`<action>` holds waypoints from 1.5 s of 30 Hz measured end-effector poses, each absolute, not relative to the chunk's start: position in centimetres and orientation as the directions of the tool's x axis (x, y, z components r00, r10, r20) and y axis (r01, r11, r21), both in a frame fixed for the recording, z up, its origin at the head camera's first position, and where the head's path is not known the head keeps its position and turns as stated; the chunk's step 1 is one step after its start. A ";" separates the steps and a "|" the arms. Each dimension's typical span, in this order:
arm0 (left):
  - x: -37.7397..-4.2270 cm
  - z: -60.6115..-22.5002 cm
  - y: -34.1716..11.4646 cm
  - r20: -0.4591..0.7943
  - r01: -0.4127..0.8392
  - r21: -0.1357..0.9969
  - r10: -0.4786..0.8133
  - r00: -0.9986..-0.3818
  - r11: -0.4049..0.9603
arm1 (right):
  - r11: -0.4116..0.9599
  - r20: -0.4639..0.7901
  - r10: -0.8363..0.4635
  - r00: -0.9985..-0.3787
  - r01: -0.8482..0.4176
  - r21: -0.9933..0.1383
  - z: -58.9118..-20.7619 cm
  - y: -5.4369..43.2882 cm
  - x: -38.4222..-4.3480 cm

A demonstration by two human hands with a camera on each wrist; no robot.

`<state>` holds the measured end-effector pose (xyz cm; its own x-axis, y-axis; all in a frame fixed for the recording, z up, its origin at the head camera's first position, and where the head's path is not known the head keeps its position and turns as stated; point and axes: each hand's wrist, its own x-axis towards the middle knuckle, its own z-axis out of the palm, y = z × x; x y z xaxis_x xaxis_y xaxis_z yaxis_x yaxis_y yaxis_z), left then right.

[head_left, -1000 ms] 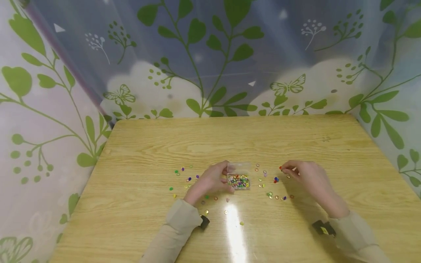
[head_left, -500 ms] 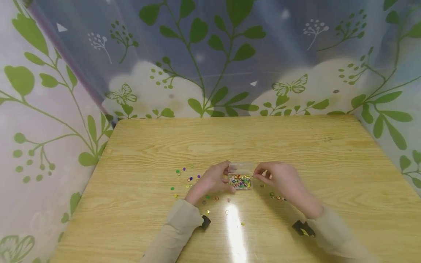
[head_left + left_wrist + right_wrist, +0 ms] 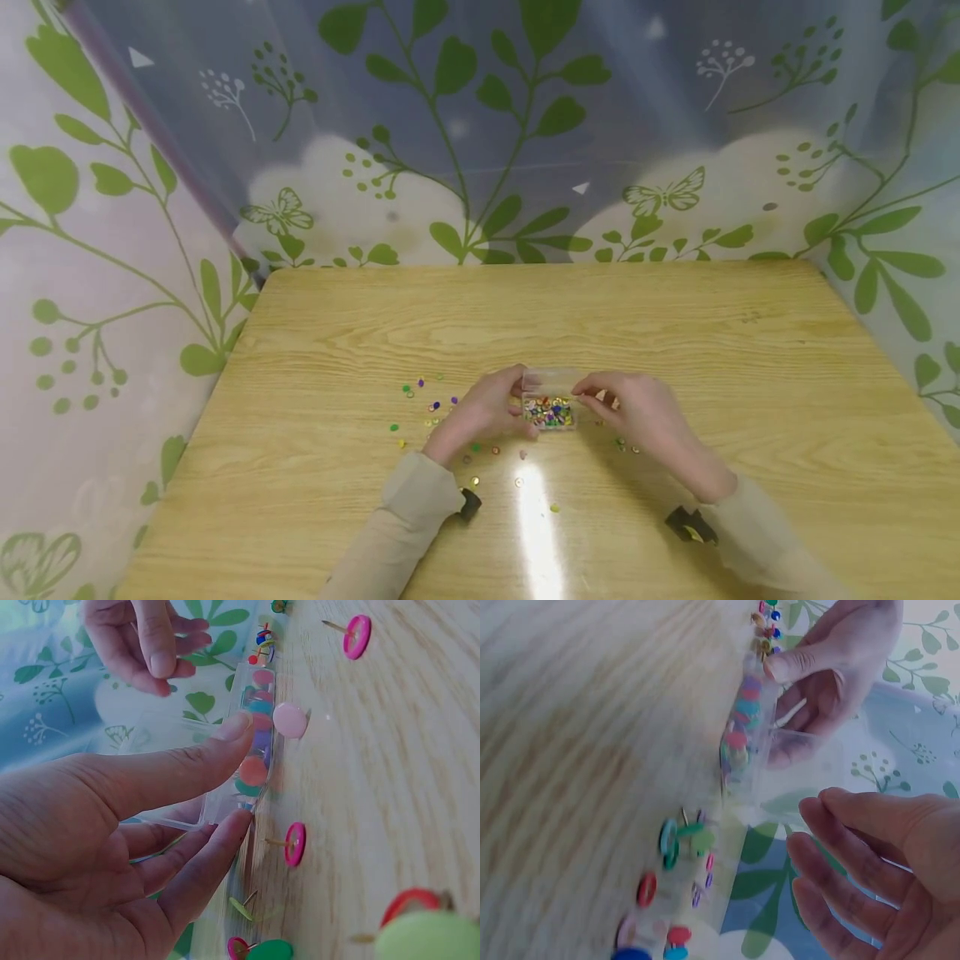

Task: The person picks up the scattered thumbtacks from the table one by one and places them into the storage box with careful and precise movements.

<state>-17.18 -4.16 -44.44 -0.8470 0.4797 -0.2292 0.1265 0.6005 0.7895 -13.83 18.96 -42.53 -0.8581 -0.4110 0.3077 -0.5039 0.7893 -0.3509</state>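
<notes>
In the head view, my left hand [image 3: 491, 408] holds a small clear plastic box [image 3: 740, 791] by its left end, thumb at the front and fingers behind. Its hinged lid [image 3: 551, 381] stands raised at the back. Inside lie many colourful thumbtacks [image 3: 547, 412]. My right hand [image 3: 637, 412] hovers at the box's right end, thumb and forefinger close together near the lid. The right wrist view shows its fingers [image 3: 810, 851] loosely bent, with nothing visible between them. Loose thumbtacks lie on both sides of the box, some hidden under the right hand.
Around the box spreads a wooden table [image 3: 360, 333] with scattered thumbtacks, including a green thumbtack [image 3: 394, 427] at left and a yellow thumbtack [image 3: 555, 507] in front. Some points stick up in the left wrist view. A leaf-patterned curtain [image 3: 525, 125] borders the table's back.
My right hand moved left from the loose tacks to the box, bringing a red thumbtack visible one second ago; that tack no longer shows in its fingers. My left hand stayed on the box.
</notes>
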 end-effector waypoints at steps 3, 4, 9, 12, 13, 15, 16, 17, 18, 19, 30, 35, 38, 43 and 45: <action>-17.1 -44.4 -4.2 -0.231 0.121 0.792 0.477 -0.848 0.599 | 0.796 0.326 -0.394 -0.859 -0.497 -0.346 -42.1 19.8 -13.5; -17.1 -44.4 -4.2 -0.232 0.119 0.793 0.476 -0.848 0.598 | 0.800 0.330 -0.386 -0.861 -0.491 -0.346 -41.9 20.2 -13.4; -17.1 -44.4 -4.1 -0.232 0.116 0.795 0.475 -0.849 0.595 | 0.827 0.331 -0.361 -0.872 -0.463 -0.319 -41.5 22.9 -13.0; -17.1 -44.4 -4.1 -0.236 0.112 0.796 0.475 -0.848 0.594 | 0.848 0.301 -0.359 -0.883 -0.444 -0.291 -41.5 24.5 -12.6; -17.1 -44.4 -4.1 -0.237 0.107 0.798 0.474 -0.848 0.593 | 0.854 0.285 -0.362 -0.888 -0.438 -0.280 -41.5 25.1 -12.4; -17.0 -44.3 -4.1 -0.240 0.102 0.800 0.472 -0.848 0.591 | 0.866 0.238 -0.365 -0.900 -0.422 -0.268 -41.5 26.0 -12.1; -17.0 -44.3 -4.2 -0.240 0.101 0.800 0.471 -0.849 0.591 | 0.871 0.214 -0.367 -0.905 -0.415 -0.262 -41.6 26.4 -11.9; -17.0 -44.3 -4.2 -0.241 0.100 0.801 0.470 -0.849 0.591 | 0.875 0.190 -0.372 -0.909 -0.412 -0.256 -41.7 26.7 -11.8; -17.0 -44.4 -4.2 -0.243 0.097 0.801 0.468 -0.850 0.591 | 0.878 0.162 -0.375 -0.913 -0.406 -0.255 -41.8 27.0 -11.7; -17.0 -44.4 -4.3 -0.243 0.096 0.801 0.467 -0.850 0.591 | 0.878 0.140 -0.380 -0.914 -0.404 -0.255 -41.9 27.3 -11.6; -17.1 -44.5 -4.3 -0.234 0.107 0.809 0.483 -0.844 0.579 | 0.862 0.040 -0.411 -0.911 -0.403 -0.309 -43.3 28.2 -11.1; -17.1 -44.5 -4.2 -0.234 0.112 0.803 0.482 -0.845 0.585 | 0.864 0.037 -0.406 -0.913 -0.397 -0.309 -43.6 28.5 -11.2; -17.1 -44.5 -4.2 -0.231 0.116 0.801 0.481 -0.846 0.588 | 0.864 0.058 -0.399 -0.915 -0.396 -0.310 -43.7 28.5 -11.3; -17.0 -44.4 -4.2 -0.232 0.117 0.796 0.477 -0.848 0.594 | 0.865 0.109 -0.384 -0.917 -0.398 -0.305 -43.4 28.1 -11.4; -17.0 -44.3 -4.2 -0.234 0.115 0.795 0.475 -0.849 0.596 | 0.864 0.129 -0.385 -0.914 -0.406 -0.299 -43.1 27.7 -11.5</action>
